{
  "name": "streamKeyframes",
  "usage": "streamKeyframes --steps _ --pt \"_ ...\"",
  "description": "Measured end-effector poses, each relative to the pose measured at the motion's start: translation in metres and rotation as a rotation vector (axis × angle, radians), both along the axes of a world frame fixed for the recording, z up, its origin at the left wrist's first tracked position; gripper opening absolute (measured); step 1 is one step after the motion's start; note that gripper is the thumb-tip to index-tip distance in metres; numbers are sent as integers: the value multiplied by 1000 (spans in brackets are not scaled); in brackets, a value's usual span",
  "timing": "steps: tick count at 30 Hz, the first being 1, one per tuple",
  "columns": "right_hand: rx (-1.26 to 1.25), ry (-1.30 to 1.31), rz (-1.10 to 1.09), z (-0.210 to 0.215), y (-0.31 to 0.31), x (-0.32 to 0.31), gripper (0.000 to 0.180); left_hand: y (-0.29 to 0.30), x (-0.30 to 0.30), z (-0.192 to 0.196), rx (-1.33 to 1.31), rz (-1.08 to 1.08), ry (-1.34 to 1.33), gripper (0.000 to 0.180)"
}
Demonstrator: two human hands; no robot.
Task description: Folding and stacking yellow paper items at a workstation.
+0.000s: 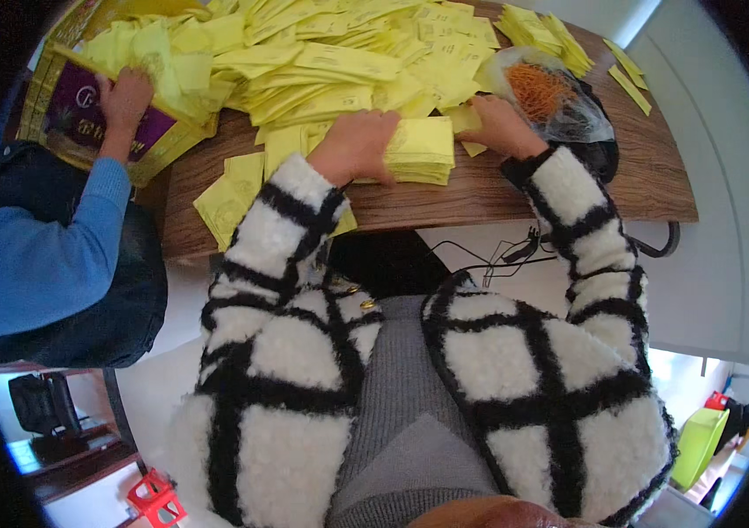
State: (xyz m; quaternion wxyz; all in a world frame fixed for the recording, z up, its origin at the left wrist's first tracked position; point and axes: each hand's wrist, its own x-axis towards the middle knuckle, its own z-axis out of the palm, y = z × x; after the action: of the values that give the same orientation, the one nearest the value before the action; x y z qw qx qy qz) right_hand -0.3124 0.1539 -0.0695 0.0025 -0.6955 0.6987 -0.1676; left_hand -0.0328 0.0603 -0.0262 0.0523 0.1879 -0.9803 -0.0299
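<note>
Wooden table (656, 187): box (69, 104) at left contains yellow packets (182, 75); clear bag (584, 116) contains orange bands (540, 91). Left hand (355, 146) clamped on packet stack (423, 151) near front edge; right hand (504, 128) at loose packet (462, 119), grip unclear.

The brown wood-grain tabletop (651, 167) is softly lit, its edges bowed by fisheye distortion; corners are blacked out.

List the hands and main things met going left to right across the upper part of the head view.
Co-worker's hand, the person's left hand, stack of yellow packets, the person's right hand, clear bag of orange strands, two loose yellow packets.
</note>
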Motion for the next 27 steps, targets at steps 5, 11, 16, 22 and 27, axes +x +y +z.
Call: streamKeyframes --steps 5,11,16,22,27 --pt "7 4 -21 0 13 8 61 -4 -5 4 -8 -80 8 84" --pt "52 -42 -31 8 30 10 66 3 -6 16 14 -87 -48 84" --pt "9 -47 -13 14 34 13 61 4 -6 18 7 -114 -41 85" --pt "-88 -36 4 25 31 5 51 10 -7 20 -16 -120 -2 83" --pt "-83 -257 -72 33 20 11 48 10 -6 21 -12 -94 -21 80"
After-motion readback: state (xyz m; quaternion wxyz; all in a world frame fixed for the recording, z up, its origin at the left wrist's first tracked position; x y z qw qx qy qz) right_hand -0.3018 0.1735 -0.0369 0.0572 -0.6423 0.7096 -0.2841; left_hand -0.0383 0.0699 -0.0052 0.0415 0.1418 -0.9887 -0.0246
